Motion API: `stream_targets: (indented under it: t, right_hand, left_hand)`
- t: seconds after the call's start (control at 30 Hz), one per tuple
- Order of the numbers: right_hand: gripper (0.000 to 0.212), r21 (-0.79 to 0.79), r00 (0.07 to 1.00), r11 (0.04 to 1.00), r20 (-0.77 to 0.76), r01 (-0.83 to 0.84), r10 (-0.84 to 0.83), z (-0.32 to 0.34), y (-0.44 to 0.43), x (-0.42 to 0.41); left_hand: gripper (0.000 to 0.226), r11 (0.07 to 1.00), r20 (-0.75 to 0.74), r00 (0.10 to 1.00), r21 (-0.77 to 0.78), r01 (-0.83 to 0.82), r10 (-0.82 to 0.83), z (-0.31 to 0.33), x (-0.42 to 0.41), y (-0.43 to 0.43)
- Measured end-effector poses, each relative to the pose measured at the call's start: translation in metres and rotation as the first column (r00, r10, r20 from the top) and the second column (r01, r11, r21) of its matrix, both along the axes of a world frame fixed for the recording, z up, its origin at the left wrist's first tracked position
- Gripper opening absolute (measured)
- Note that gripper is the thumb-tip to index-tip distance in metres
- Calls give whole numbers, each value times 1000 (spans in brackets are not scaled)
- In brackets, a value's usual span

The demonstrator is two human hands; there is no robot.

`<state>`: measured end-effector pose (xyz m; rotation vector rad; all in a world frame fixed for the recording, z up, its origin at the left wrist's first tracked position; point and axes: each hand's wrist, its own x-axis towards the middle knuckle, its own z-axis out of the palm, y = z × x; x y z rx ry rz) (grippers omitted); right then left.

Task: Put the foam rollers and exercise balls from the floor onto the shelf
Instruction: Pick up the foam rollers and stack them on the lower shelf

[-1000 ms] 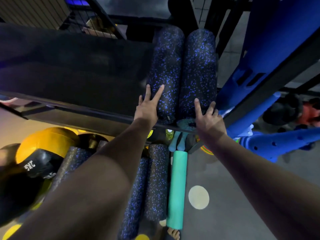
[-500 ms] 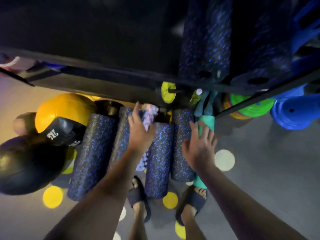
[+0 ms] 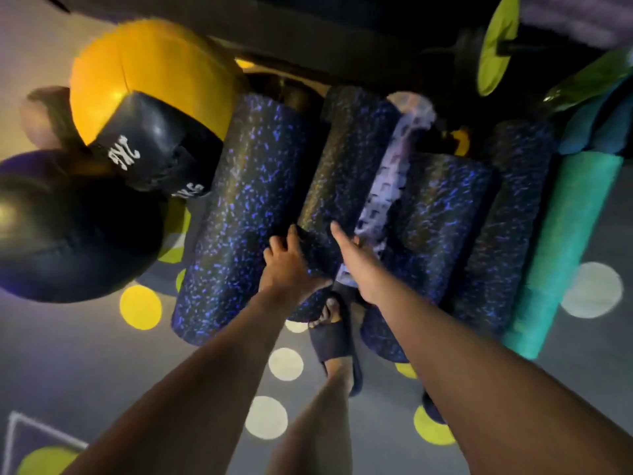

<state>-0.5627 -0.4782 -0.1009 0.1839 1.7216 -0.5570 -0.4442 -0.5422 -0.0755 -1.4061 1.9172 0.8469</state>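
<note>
Several black foam rollers with blue speckles lie side by side on the floor: a thick one [image 3: 239,217] on the left, a slimmer one [image 3: 346,159] in the middle, two more [image 3: 442,234] [image 3: 507,217] on the right. A pale ridged roller [image 3: 394,186] lies between them and a teal roller [image 3: 568,241] at the far right. My left hand [image 3: 287,265] curls around the near end of the slim middle roller. My right hand [image 3: 359,265] lies flat along that roller's right side, fingers straight. A yellow-and-black ball [image 3: 147,87] and a dark ball [image 3: 68,228] rest at the left.
The shelf's dark lower edge [image 3: 342,39] runs across the top, with a yellow-green disc [image 3: 496,42] under it at the right. My foot in a dark sandal [image 3: 335,337] stands just below the rollers. The grey floor has yellow and white dots.
The view dropped from the shelf to the floor. Both hands left the rollers on the shelf and came down together onto the near end of the slim middle roller.
</note>
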Motion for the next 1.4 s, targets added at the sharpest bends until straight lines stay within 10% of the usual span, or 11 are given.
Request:
stream_targets:
  t: [0.17,0.37,0.53,0.63,0.73,0.87,1.0,1.4]
  right_hand:
    - [27,-189,961,946,142,262,-238,-28,-5,21]
    - [111,-127,972,977,-142,169,-186,-21,5,23]
    - [139,-25,987,992,-100,123,-125,19,9,-3]
    - [125,-16,992,993,-44,117,-117,24,10,-10]
    - [49,-77,979,977,64,197,-192,29,12,-9]
    - [102,-55,924,924,77,379,-374,42,32,-14]
    - [99,-121,947,940,12,320,-321,103,60,-33]
    - [88,-479,884,834,-467,-275,24,343,62,-120]
  left_hand:
    - [138,985,-4,1000,-172,-26,26,-29,9,15]
    - [81,991,-531,847,-108,-83,13,29,56,-19]
    - [69,792,-279,960,-584,-178,10,50,80,-70]
    - [84,903,-176,978,-429,23,-109,41,52,-45]
    - [104,967,-207,977,-232,-107,58,29,18,-4]
    - [106,892,-422,791,124,-434,443,37,1,27]
    - [80,679,-360,576,399,-616,734,80,-13,47]
    - [52,550,-687,147,414,-725,711,311,-92,108]
